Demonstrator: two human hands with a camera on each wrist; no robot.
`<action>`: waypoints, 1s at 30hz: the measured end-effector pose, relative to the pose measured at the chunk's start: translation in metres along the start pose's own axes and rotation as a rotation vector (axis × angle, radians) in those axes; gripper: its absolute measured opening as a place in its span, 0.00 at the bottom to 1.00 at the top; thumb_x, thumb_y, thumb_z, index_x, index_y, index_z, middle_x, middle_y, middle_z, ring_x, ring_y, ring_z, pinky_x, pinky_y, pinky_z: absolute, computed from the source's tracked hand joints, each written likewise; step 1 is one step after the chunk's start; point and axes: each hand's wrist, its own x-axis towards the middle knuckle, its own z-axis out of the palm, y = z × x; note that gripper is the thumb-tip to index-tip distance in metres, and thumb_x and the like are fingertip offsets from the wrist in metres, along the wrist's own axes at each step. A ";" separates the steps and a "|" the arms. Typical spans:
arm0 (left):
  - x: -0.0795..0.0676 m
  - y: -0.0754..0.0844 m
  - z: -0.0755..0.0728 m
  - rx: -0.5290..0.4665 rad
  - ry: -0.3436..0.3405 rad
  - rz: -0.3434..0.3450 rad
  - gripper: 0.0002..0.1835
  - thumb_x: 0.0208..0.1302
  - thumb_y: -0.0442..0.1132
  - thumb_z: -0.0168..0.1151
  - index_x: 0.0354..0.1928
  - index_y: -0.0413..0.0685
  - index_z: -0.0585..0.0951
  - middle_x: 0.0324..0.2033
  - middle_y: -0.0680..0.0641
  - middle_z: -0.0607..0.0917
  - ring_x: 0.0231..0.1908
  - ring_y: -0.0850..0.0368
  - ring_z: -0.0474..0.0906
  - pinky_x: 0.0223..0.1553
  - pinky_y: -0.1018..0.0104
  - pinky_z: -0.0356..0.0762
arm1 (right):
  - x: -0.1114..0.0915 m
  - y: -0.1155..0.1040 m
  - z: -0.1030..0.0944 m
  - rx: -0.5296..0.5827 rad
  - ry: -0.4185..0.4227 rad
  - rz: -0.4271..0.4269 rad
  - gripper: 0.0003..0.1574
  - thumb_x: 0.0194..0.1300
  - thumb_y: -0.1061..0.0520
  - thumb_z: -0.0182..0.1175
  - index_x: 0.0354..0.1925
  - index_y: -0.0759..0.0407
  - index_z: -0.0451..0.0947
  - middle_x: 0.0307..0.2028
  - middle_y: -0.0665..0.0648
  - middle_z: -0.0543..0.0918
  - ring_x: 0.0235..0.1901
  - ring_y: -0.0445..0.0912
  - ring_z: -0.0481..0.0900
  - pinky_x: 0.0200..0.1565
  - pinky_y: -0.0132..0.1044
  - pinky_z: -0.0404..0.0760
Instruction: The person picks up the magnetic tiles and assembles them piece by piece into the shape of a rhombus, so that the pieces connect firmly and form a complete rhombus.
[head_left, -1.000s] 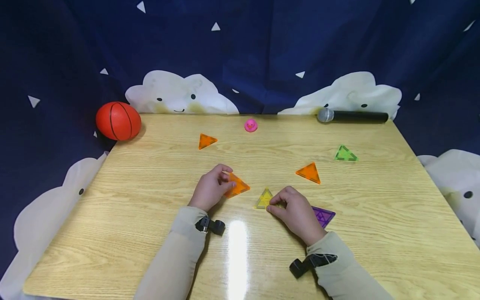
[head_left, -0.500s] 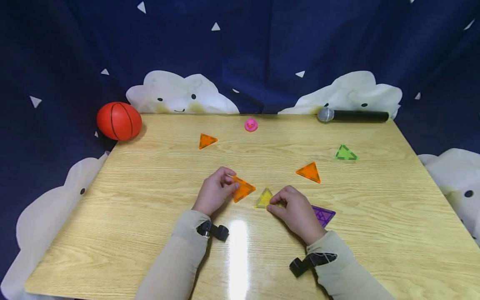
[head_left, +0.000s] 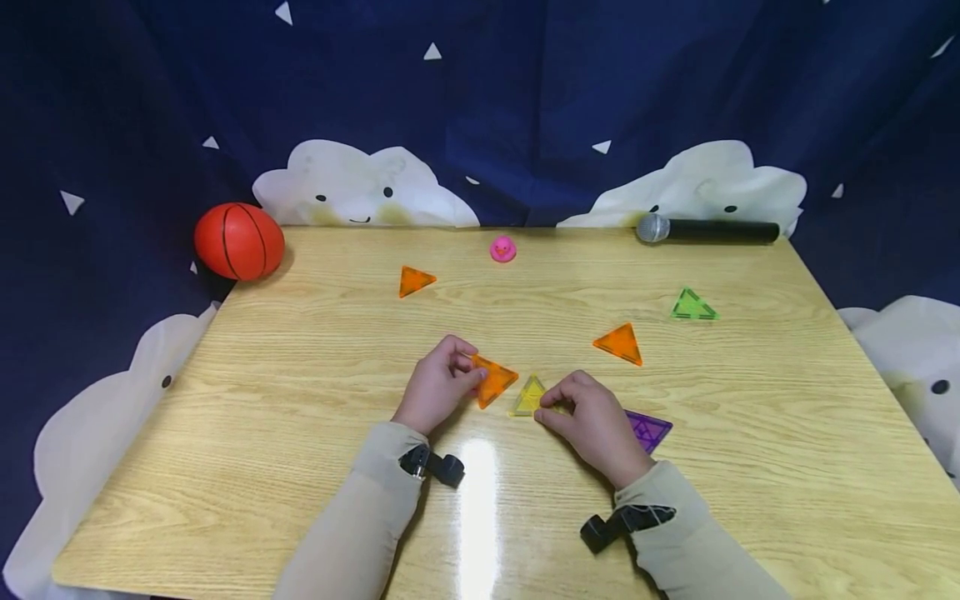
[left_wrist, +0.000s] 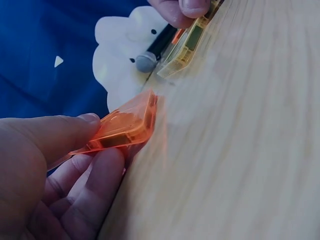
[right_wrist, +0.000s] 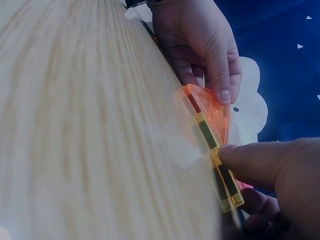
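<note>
My left hand (head_left: 441, 379) pinches an orange translucent triangular magnetic tile (head_left: 497, 382) between thumb and fingers. In the left wrist view that orange tile (left_wrist: 125, 122) is tilted close over the wood, one corner pointing towards the yellow tile. A yellow triangular magnetic tile (head_left: 528, 397) lies just to the right, its right corner pinched by the thumb and fingers of my right hand (head_left: 596, 423). Dark magnet strips show along the edge of the yellow tile (right_wrist: 207, 132) in the right wrist view. A small gap separates the two tiles in the head view.
A purple tile (head_left: 649, 430) lies partly hidden behind my right hand. Farther back are two orange tiles (head_left: 620, 343) and a green triangle tile (head_left: 693, 305). A pink rubber duck (head_left: 503, 249), a red ball (head_left: 240, 242) and a microphone (head_left: 708, 231) stand along the back edge.
My left hand has moved right and slightly nearer the front with the orange tile, narrowing the gap to the yellow tile. The right hand and yellow tile have stayed in place.
</note>
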 end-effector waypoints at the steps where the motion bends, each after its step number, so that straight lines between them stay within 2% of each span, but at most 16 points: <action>1: 0.000 0.000 0.000 0.001 -0.002 0.000 0.15 0.62 0.33 0.70 0.49 0.46 0.78 0.34 0.48 0.83 0.30 0.56 0.80 0.34 0.64 0.84 | 0.000 0.000 0.000 -0.001 -0.001 -0.001 0.06 0.58 0.53 0.74 0.34 0.49 0.85 0.36 0.47 0.78 0.32 0.44 0.70 0.38 0.40 0.72; 9: -0.001 0.001 0.003 0.031 -0.026 -0.002 0.14 0.62 0.36 0.71 0.46 0.47 0.77 0.33 0.49 0.82 0.30 0.57 0.80 0.35 0.64 0.82 | -0.001 0.001 0.001 0.004 -0.017 -0.016 0.09 0.57 0.54 0.75 0.38 0.50 0.86 0.39 0.48 0.79 0.35 0.44 0.72 0.41 0.41 0.72; 14: -0.002 0.003 0.005 0.033 -0.039 -0.015 0.15 0.62 0.37 0.72 0.45 0.46 0.76 0.34 0.49 0.82 0.31 0.57 0.79 0.34 0.65 0.82 | 0.000 0.001 0.001 0.001 -0.017 -0.034 0.14 0.58 0.56 0.74 0.43 0.53 0.86 0.42 0.49 0.82 0.43 0.47 0.79 0.49 0.46 0.77; 18: -0.002 0.004 0.005 0.045 -0.042 -0.025 0.15 0.62 0.37 0.72 0.44 0.46 0.75 0.34 0.49 0.82 0.30 0.57 0.79 0.33 0.65 0.82 | 0.000 0.001 0.002 0.008 -0.013 -0.032 0.17 0.59 0.56 0.74 0.47 0.55 0.85 0.44 0.52 0.83 0.49 0.50 0.80 0.54 0.50 0.77; 20: -0.002 0.004 0.005 0.057 -0.039 -0.026 0.15 0.62 0.37 0.72 0.44 0.46 0.75 0.34 0.49 0.82 0.30 0.57 0.79 0.34 0.65 0.82 | 0.000 0.001 0.002 0.013 -0.006 -0.029 0.18 0.59 0.56 0.74 0.48 0.56 0.84 0.45 0.52 0.83 0.48 0.49 0.80 0.53 0.48 0.77; 26: -0.002 0.004 0.005 0.137 -0.027 -0.011 0.14 0.61 0.39 0.73 0.44 0.47 0.77 0.33 0.51 0.83 0.30 0.58 0.78 0.35 0.65 0.79 | -0.002 0.001 0.003 0.095 0.058 -0.028 0.18 0.60 0.59 0.73 0.49 0.57 0.84 0.41 0.52 0.82 0.37 0.44 0.76 0.41 0.39 0.77; 30: -0.002 0.005 0.006 0.194 -0.028 0.018 0.13 0.61 0.40 0.73 0.45 0.48 0.80 0.32 0.52 0.83 0.31 0.58 0.76 0.36 0.64 0.76 | -0.002 0.000 0.003 0.175 0.105 -0.045 0.18 0.59 0.60 0.73 0.49 0.56 0.84 0.42 0.51 0.81 0.38 0.44 0.78 0.41 0.37 0.79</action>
